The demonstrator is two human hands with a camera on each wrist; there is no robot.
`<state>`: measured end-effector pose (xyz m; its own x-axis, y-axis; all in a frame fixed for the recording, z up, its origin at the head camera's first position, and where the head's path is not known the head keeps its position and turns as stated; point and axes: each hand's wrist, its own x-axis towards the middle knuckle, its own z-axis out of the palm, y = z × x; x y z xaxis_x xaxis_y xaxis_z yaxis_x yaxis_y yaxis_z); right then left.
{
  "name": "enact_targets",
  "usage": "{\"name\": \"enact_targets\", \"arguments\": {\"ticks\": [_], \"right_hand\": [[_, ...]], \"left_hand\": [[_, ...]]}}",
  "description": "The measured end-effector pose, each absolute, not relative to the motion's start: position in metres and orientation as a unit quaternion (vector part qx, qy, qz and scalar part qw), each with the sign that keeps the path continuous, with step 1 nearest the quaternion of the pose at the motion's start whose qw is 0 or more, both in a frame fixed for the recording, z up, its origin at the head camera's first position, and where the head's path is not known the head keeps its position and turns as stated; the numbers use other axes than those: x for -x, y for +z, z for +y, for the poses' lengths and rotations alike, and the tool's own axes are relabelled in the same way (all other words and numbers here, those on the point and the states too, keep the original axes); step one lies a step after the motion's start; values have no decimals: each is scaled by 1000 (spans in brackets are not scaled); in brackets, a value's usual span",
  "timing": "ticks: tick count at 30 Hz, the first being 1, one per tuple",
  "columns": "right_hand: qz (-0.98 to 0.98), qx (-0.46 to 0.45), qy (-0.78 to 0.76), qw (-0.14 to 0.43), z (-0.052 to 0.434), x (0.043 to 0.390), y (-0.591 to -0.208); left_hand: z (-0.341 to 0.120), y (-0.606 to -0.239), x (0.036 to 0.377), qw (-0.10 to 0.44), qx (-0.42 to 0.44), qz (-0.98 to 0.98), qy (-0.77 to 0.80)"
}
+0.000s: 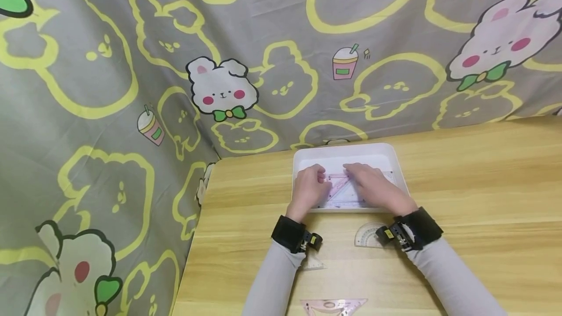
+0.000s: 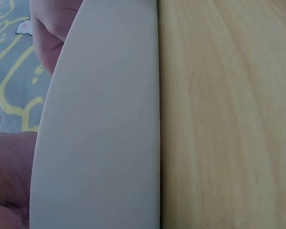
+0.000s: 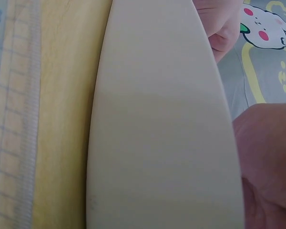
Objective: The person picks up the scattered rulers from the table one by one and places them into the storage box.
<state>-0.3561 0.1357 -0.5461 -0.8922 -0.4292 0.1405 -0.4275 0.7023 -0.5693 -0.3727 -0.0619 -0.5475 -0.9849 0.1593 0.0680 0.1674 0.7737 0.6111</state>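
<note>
Hands meet over the pink set square lying flat in the white tray on the desk. Left hand curls at its left corner; right hand presses flat, grip loose.

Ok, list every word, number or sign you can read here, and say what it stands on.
"8": a blue digit on the clear ruler scale at the left edge of the right wrist view; another digit above it is cut off.
Pink set square in the white tray: markings too small to read.
Protractor on the table: scale too blurred to read.
Set square at the near table edge: unreadable.
Cloth backdrop: pictures only, no words.
</note>
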Motion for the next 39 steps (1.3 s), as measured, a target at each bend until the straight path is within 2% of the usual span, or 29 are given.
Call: {"name": "enact_targets", "arguments": {"ticks": [39], "right_hand": [[912, 255, -320, -12, 133, 360, -547]], "left_hand": [[-67, -541, 371, -17, 92, -947, -308]]}}
